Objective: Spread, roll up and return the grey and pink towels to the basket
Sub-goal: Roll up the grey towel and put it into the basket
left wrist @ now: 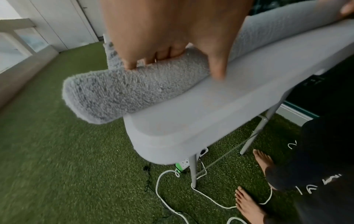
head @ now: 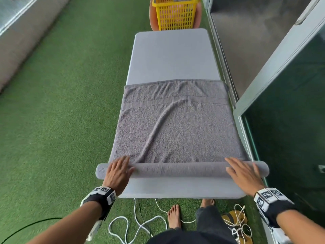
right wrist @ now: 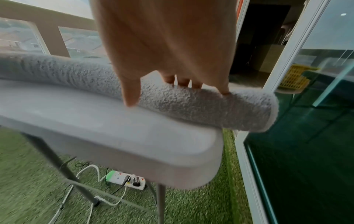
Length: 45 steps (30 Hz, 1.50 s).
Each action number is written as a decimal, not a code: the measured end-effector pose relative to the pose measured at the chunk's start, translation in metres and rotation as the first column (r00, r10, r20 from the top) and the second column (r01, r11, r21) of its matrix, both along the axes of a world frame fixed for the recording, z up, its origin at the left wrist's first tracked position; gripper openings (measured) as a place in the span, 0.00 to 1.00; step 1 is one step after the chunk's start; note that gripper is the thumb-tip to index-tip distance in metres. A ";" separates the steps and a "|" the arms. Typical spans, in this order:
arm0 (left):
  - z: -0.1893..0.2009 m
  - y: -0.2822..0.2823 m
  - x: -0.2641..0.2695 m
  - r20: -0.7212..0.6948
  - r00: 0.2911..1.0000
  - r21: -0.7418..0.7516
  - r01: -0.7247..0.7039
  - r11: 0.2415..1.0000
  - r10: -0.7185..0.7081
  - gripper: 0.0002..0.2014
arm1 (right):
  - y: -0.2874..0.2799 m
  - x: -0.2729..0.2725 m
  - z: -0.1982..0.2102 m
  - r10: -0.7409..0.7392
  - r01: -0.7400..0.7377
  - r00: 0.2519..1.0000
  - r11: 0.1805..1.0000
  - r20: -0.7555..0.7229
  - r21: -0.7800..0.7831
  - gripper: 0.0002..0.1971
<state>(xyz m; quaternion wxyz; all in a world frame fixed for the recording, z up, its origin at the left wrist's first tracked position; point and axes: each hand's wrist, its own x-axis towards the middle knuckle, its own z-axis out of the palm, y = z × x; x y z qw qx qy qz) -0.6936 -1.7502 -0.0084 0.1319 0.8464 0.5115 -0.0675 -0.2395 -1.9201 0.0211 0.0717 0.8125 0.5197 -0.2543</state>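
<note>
Currently I log: grey towel, looped terry, near edge wound into a soft cylinder whose two ends overhang the long sides of the smooth pale tabletop; remainder lies flat with one diagonal crease. My left hand and right hand press flat on the roll, fingers straight, gripping nothing. Bare tabletop beyond the towel's far hem. Yellow lattice basket past the far end.
</note>
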 end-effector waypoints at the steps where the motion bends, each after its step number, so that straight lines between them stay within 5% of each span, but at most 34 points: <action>1: -0.002 -0.001 0.000 -0.021 0.999 -0.045 0.025 0.999 -0.026 0.33 | -0.001 -0.004 -0.001 0.004 -0.005 1.000 0.999 -0.020 -0.040 0.29; 4: -0.006 -0.011 -0.002 -0.105 0.985 -0.110 0.127 0.986 -0.139 0.40 | -0.016 -0.019 -0.009 0.065 -0.057 0.994 0.993 0.084 -0.099 0.38; 7: -0.001 -0.009 0.001 -0.083 0.986 -0.099 0.134 0.986 -0.142 0.26 | -0.019 -0.023 -0.006 0.065 -0.051 0.985 0.995 0.159 -0.086 0.29; 10: 0.008 0.014 0.011 -0.091 0.982 -0.039 0.163 0.986 -0.166 0.10 | 0.000 -0.010 -0.004 0.050 -0.038 0.995 0.991 0.086 -0.130 0.19; 15: 0.010 0.043 0.029 -0.067 0.998 -0.022 -0.001 1.000 -0.001 0.27 | 0.032 0.011 0.004 -0.029 0.030 0.997 1.000 0.069 -0.002 0.23; 18: 0.005 0.040 0.029 -0.149 0.987 -0.107 0.052 0.993 -0.068 0.33 | 0.022 0.015 -0.014 -0.078 0.077 0.996 0.997 -0.046 -0.024 0.31; 20: 0.007 0.042 0.023 -0.216 0.970 -0.059 0.098 0.993 -0.108 0.27 | 0.011 0.007 -0.025 -0.108 0.108 0.993 0.994 -0.052 0.003 0.35; 26: 0.025 0.040 -0.006 -0.257 0.966 -0.055 -0.049 0.997 0.033 0.17 | 0.016 -0.047 -0.025 -0.122 0.121 0.993 0.978 -0.004 0.169 0.26; 29: 0.025 0.018 -0.018 -0.255 0.964 -0.069 -0.101 0.992 0.080 0.19 | 0.013 -0.053 -0.018 -0.093 0.088 0.995 0.989 0.038 0.122 0.25; 37: 0.017 -0.040 -0.002 -0.181 0.979 -0.136 0.067 0.988 -0.091 0.13 | -0.025 -0.012 0.005 -0.061 0.075 0.989 0.992 0.132 -0.106 0.16; 41: 0.022 -0.021 0.005 -0.236 0.969 -0.192 0.029 0.981 -0.075 0.14 | -0.021 -0.005 0.011 -0.083 0.092 0.993 0.990 0.086 -0.104 0.20; 45: 0.011 -0.007 0.008 -0.054 0.996 -0.046 -0.069 0.997 0.066 0.37 | -0.017 -0.006 0.006 -0.105 0.103 0.993 0.994 0.059 0.033 0.28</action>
